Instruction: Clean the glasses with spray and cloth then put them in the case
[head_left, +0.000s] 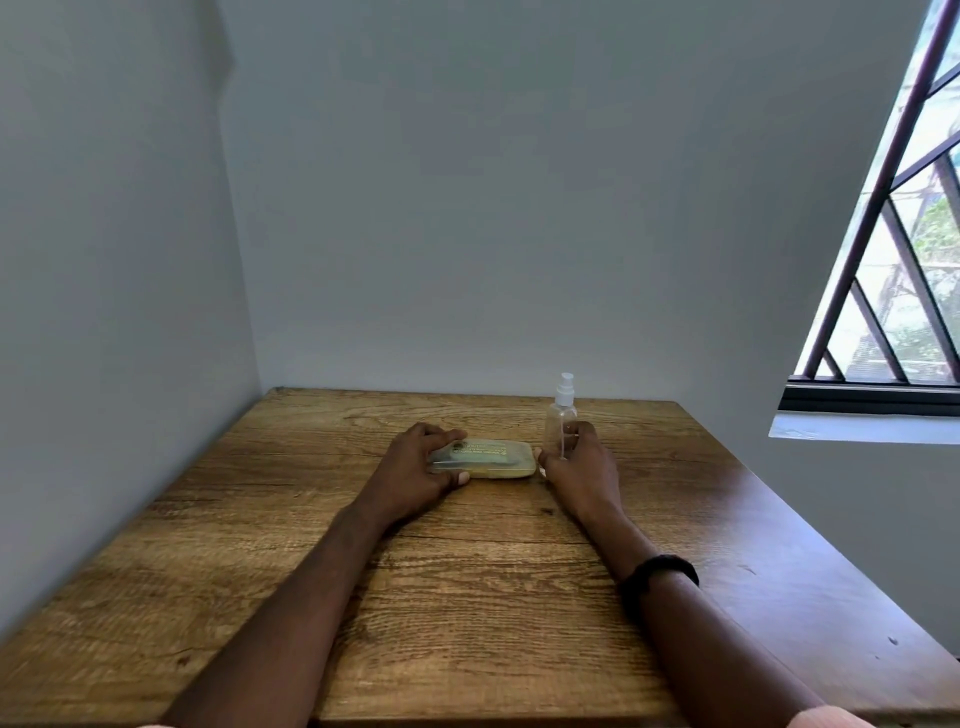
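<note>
A pale yellowish translucent glasses case (493, 460) lies shut and flat on the wooden table (467, 597), towards the far middle. My left hand (415, 467) grips the case's left end, fingers over the top and thumb at the near side. Just right of the case stands a clear spray bottle (561, 415) with a white pump top. My right hand (579, 465) is wrapped around the bottle's lower part. No glasses or cloth show outside the case; what lies inside it is unclear.
The table sits in a corner with grey walls behind and at the left. A barred window (898, 234) with a white sill is at the right. A dark band circles my right wrist (660, 571).
</note>
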